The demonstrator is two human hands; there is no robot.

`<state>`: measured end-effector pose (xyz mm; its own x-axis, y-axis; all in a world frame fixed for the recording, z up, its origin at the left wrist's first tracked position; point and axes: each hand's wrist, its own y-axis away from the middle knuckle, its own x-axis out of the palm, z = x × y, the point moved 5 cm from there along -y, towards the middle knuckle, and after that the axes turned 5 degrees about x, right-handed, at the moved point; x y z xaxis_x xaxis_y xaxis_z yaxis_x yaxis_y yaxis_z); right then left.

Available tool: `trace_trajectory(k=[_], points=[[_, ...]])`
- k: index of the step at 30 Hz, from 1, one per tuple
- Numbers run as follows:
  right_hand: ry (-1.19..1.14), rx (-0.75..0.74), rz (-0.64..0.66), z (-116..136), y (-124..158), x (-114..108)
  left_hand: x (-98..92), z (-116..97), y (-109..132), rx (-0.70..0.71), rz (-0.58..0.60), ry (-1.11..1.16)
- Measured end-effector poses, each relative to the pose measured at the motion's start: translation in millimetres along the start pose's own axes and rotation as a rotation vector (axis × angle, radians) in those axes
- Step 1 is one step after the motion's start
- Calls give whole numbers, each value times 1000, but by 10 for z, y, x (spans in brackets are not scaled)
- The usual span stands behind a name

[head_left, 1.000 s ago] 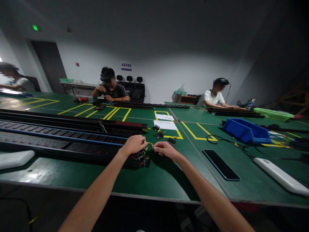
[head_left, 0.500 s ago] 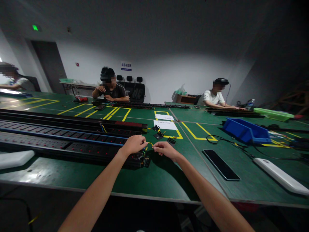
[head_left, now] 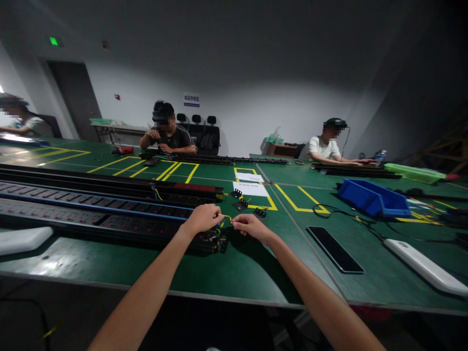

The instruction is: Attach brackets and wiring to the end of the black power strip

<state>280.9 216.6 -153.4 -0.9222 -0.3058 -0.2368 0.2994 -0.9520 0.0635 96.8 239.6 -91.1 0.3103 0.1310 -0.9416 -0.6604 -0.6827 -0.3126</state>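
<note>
Several long black power strips lie side by side, running from the left to the middle of the table. A short yellow wire comes from the near strip's open right end. My left hand rests over that end, its thumb and forefinger closed on the wire. Just to the right, my right hand pinches the wire's free end between closed fingertips. Other wires and a small black end piece hang at the strip's end. Small black brackets with yellow wires lie beyond my hands.
Right of my arms lie a black phone and a white power bank. A blue bin and black cables are behind them. Paper labels lie on the green table. Several people sit at the far side.
Both hands keep almost the same place and the same hold on the yellow wire. At the far right, the co-worker's hand has shifted slightly.
</note>
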Motion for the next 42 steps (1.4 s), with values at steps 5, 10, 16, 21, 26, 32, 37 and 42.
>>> trace_trajectory(k=[5, 10, 16, 21, 26, 32, 37, 42], points=[[10, 2, -9, 3, 5, -4, -3, 0, 2, 7, -10, 2], [5, 10, -12, 14, 13, -2, 8, 6, 1, 15, -13, 7], [11, 10, -11, 24, 17, -2, 0, 3, 2, 10, -16, 12], [17, 6, -13, 11, 12, -8, -10, -3, 4, 14, -15, 14], [10, 3, -14, 7, 8, -6, -8, 1, 1, 8, -8, 10], [10, 12, -24, 23, 16, -5, -9, -2, 0, 1, -1, 10], [18, 15, -24, 23, 17, -6, -10, 0, 1, -3, 0, 11], [14, 10, -17, 33, 23, -4, -10, -2, 4, 3, -6, 9]])
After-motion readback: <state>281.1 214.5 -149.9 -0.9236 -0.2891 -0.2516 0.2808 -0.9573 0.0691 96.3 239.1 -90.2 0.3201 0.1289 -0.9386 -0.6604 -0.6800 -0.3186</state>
